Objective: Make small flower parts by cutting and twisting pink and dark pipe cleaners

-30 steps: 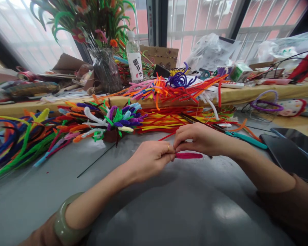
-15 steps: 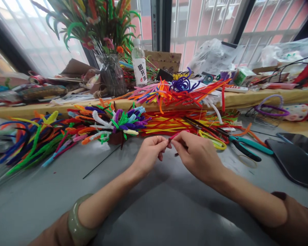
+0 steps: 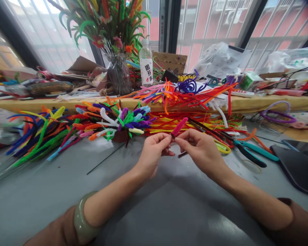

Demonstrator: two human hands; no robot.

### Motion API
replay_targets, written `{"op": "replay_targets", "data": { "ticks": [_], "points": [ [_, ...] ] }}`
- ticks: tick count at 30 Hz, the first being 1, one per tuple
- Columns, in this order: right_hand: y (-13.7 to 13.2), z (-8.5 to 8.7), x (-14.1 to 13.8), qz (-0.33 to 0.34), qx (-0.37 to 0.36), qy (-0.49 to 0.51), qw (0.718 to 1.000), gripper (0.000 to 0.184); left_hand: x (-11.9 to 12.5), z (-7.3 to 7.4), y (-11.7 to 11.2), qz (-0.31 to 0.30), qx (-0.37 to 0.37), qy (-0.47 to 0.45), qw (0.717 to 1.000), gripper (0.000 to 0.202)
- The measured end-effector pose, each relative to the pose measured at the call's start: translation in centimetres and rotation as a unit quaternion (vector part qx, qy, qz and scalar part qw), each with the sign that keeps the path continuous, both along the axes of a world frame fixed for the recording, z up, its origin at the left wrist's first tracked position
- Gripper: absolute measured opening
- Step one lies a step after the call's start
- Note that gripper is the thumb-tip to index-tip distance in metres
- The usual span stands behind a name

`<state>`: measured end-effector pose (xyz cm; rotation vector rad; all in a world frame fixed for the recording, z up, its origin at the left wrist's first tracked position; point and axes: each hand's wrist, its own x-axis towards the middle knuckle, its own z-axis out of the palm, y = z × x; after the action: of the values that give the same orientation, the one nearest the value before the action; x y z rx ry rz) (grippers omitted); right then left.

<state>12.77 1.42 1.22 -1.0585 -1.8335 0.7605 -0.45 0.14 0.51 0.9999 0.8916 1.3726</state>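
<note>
Above the grey table (image 3: 143, 212), my left hand (image 3: 154, 152) pinches the lower end of a bright pink pipe cleaner (image 3: 180, 126) between thumb and fingers. The pink piece is a narrow folded loop, tilted up to the right. At its base is a dark brown strand, where my right hand (image 3: 201, 148) pinches with thumb and forefinger. A short dark brown end (image 3: 182, 154) shows below the right fingers; whether it joins the strand at the base is hidden. The fingertips of both hands nearly meet.
Behind the hands lie red and yellow pipe cleaners (image 3: 164, 128) and a multicoloured bunch (image 3: 123, 121). Teal-handled pliers (image 3: 259, 150) and a phone (image 3: 295, 167) are at right. A thin dark rod (image 3: 105, 160) lies left. The raised shelf (image 3: 53, 105) holds a bottle (image 3: 146, 65) and vase (image 3: 119, 75).
The pink pipe cleaner, mostly covered by my right hand before, now stands out above the fingers. My right hand has drawn slightly back from the left. The whole view has shifted a little.
</note>
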Motion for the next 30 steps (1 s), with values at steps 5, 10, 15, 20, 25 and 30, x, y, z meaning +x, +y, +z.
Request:
{"op": "replay_targets", "data": {
  "ticks": [5, 10, 15, 20, 25, 30],
  "points": [
    [0.66, 0.36, 0.13, 0.071, -0.145, 0.154, 0.975, 0.020, -0.04, 0.05, -0.08, -0.038, -0.007, -0.016, 0.999, 0.014],
    [0.77, 0.56, 0.25, 0.081, -0.161, 0.166, 0.970, 0.021, -0.10, -0.19, -0.21, -0.087, -0.019, -0.025, 0.996, 0.013],
    [0.81, 0.47, 0.36, 0.094, -0.147, 0.186, 0.967, 0.016, -0.57, -0.15, -0.08, -0.138, -0.039, -0.040, 0.989, 0.014],
    [0.93, 0.34, 0.53, 0.078, -0.125, 0.178, 0.973, 0.014, -0.86, 0.17, 0.08, -0.177, -0.074, -0.061, 0.979, 0.023],
    [0.94, 0.07, 0.51, 0.076, -0.128, 0.173, 0.973, 0.014, -0.65, 0.10, 0.11, -0.125, -0.066, 0.006, 0.990, 0.022],
    [0.96, -0.23, 0.38, 0.066, -0.122, 0.160, 0.977, 0.017, -0.72, -0.06, 0.09, -0.115, -0.080, 0.001, 0.990, 0.016]
  ]
}}
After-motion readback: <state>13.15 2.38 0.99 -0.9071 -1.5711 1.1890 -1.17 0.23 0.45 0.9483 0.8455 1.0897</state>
